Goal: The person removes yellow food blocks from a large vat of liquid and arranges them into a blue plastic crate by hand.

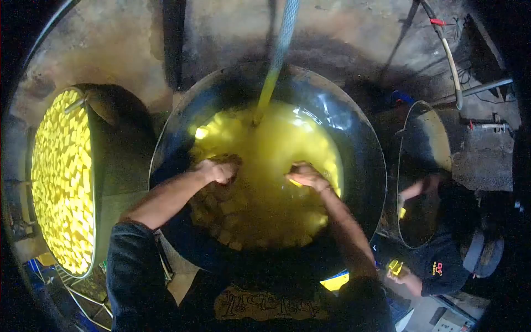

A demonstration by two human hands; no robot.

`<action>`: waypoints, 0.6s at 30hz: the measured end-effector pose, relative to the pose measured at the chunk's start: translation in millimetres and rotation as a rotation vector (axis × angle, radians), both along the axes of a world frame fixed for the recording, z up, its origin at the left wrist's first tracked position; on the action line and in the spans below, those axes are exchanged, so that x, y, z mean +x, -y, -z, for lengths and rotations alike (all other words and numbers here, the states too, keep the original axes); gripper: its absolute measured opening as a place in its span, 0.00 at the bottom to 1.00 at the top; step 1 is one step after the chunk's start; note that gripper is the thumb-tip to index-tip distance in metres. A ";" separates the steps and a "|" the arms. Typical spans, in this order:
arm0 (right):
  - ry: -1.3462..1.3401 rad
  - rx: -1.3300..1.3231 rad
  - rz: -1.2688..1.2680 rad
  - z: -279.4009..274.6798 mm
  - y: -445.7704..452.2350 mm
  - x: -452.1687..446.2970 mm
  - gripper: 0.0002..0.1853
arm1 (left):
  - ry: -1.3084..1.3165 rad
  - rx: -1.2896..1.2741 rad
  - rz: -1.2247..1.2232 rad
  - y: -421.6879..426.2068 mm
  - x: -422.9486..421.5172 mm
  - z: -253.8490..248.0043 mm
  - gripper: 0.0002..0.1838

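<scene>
A wide round metal vat (362, 116) stands in front of me, filled with cloudy yellow liquid (265, 149). Yellow blocks (202, 133) lie in the liquid, most densely along its edges. My left hand (222, 170) reaches into the left half of the vat at the liquid's surface; its fingers are dark and blurred, so their grip is unclear. On the right side, my right hand (311, 177) curls at the surface around a yellow block (297, 182). Into the far side of the vat runs a hose (281, 50) with a yellow lower end.
At the left, a large drum (119, 144) is packed with yellow blocks (62, 182). Another metal vessel (423, 166) stands at the right, where a co-worker (442, 260) in dark clothes has one arm inside it and holds a yellow piece (395, 268) in the other hand.
</scene>
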State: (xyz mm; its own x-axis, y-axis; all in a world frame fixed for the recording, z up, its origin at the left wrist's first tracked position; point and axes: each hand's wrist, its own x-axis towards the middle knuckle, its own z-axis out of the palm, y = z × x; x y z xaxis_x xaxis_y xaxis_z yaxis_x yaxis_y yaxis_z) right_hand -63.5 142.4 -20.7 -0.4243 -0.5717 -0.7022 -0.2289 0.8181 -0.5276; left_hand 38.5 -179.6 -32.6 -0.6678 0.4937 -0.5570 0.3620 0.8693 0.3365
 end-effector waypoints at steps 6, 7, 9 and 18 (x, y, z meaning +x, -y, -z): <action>-0.505 0.202 -0.157 -22.5 110.5 26.0 0.23 | -0.072 -0.125 0.038 8.0 -9.2 30.8 0.19; -0.658 0.091 -0.120 10.0 116.6 30.2 0.20 | -0.071 -0.100 0.028 9.2 -13.3 29.5 0.19; -0.814 -0.032 -0.081 58.1 122.6 35.1 0.17 | -0.063 -0.001 -0.009 15.3 -24.6 18.6 0.20; -0.319 -0.555 0.223 21.9 67.3 14.3 0.15 | 0.420 1.580 -1.102 -9.7 -23.7 -19.9 0.16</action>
State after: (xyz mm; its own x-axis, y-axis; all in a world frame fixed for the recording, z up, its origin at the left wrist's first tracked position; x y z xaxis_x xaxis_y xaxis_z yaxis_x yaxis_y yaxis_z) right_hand -49.2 75.1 -42.6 -0.7119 -0.6860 -0.1504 -0.3003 0.4909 -0.8178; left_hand 14.8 -170.0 -12.7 -0.9444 0.1563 -0.2892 -0.3284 -0.4877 0.8089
